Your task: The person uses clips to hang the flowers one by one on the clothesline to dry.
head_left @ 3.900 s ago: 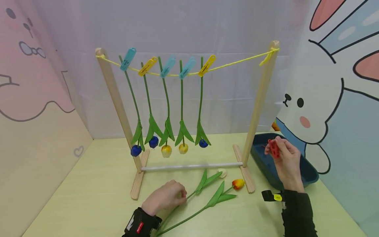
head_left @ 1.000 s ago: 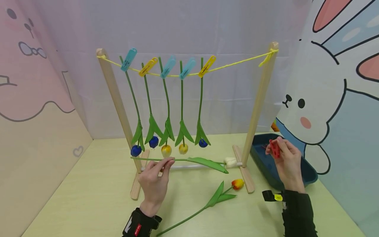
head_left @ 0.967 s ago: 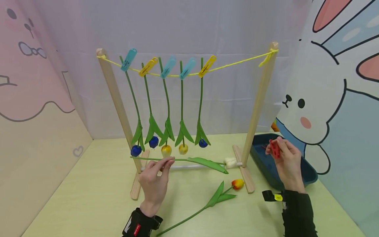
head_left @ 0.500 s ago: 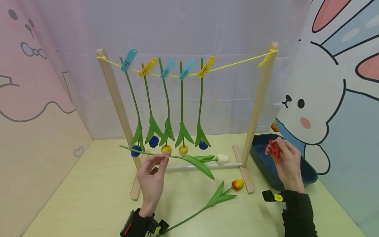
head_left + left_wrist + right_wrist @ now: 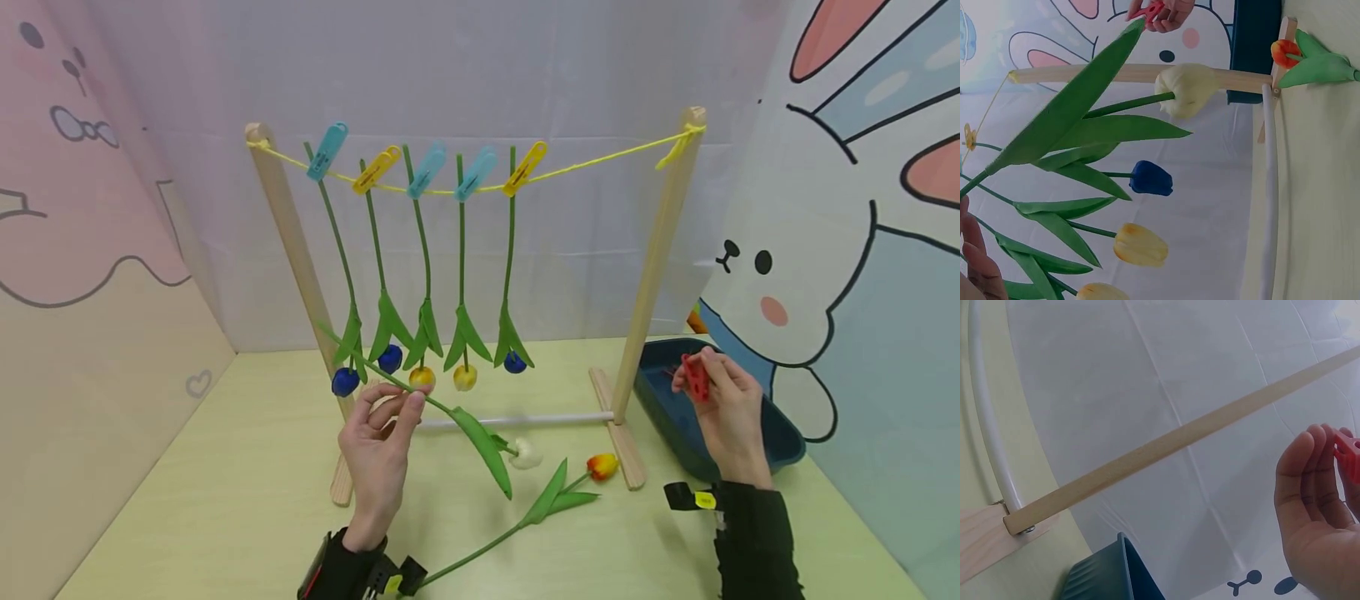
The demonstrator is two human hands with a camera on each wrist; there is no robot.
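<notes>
White-headed fake tulip (image 5: 523, 454) with a thin green plastic stem and a long floppy leaf is up off the desk (image 5: 225, 500), pinched at the stem between thumb and fingertips of the left hand (image 5: 378, 450), so that grip is closed on the stem. It slants down to the right, the bud hanging low just in front of the white crossbar (image 5: 525, 418) of the wooden rack (image 5: 660, 250). The right hand (image 5: 723, 408) has a small red plastic clothespin (image 5: 695, 377) pinched in its fingers, held over the dark teal plastic bin (image 5: 780, 454) beside the rack's right post. A yellow string (image 5: 600, 158) sags between the two posts, with five tulips clipped on upside down by blue and yellow pegs (image 5: 428, 167), blue and yellow rubbery-looking buds at the bottom. One more tulip, orange-red (image 5: 602, 466), lies flat on the pale green desk near the rack's right foot. The left wrist view gets right up close: you can see the white bud (image 5: 1186, 89) is kind of foamy and matte and the leaves (image 5: 1066, 119) are smooth and flat, plus the red pin way off in the other hand (image 5: 1163, 11). The right wrist view misses all the flowers, just the curled fingers (image 5: 1310, 506) with the red pin's edge (image 5: 1349, 456), a rack post and the ribbed bin corner (image 5: 1104, 575). The right stretch of string past the last yellow peg is bare, and the desk front left is open.
</notes>
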